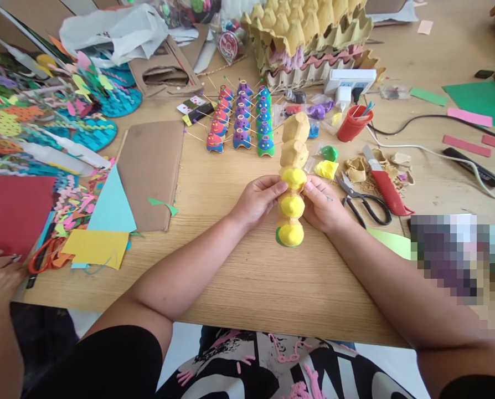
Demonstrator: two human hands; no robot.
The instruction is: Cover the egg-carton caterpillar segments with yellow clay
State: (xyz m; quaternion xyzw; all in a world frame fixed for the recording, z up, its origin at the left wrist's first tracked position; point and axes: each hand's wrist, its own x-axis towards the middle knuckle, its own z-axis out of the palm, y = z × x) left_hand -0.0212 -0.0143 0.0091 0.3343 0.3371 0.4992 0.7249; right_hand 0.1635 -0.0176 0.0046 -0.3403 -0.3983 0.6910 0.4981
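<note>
An egg-carton strip [293,207] is held upright between my two hands above the table. Yellow clay covers its lower bumps, a green edge shows at the bottom, and the top bumps are bare tan card. My left hand [258,198] pinches the strip's left side near the middle. On the opposite side, my right hand [323,204] grips it with thumb and fingers. Behind it lie lumps of yellow clay [326,169] and green clay [329,153]. Finished egg-carton caterpillars in red [217,119], purple [242,113] and green [264,122] stand in rows farther back.
Right of my hands lie scissors [362,199], a red-handled knife [382,183] and carton scraps. A red cup [354,123], a power strip [351,79] and stacked egg trays [305,33] stand behind. Cardboard [150,172] lies left. Another person's hand [0,274] rests at far left.
</note>
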